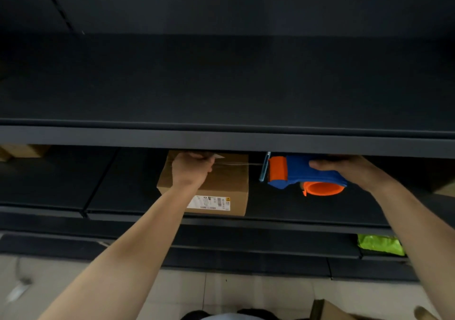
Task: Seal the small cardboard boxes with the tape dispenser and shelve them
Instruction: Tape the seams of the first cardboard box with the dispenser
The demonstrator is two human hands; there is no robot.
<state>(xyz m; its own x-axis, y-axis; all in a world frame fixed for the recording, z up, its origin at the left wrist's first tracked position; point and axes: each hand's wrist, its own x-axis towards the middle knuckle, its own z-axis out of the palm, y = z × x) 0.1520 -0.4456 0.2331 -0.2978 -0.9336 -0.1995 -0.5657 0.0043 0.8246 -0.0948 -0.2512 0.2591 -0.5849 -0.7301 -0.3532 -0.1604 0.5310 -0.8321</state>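
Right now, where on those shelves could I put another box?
The upper shelf is bare all along. Lower down, bare room lies between the cardboard box and the far-left box. Crowded: the gap between cardboard box and tape dispenser, crossed by stretched tape.

Cardboard box [226, 184]: plain brown. Label [209, 202]: white with black barcode stripes and one small yellow mark. Tape dispenser [305, 169]: blue body, orange roller and core. Shelves [221, 137]: dark grey. Bag [380, 244]: bright green. Floor [221, 290]: pale beige tiles.

Box [221, 184] on shelf [295, 211]; tape dispenser [302, 174] right of it.
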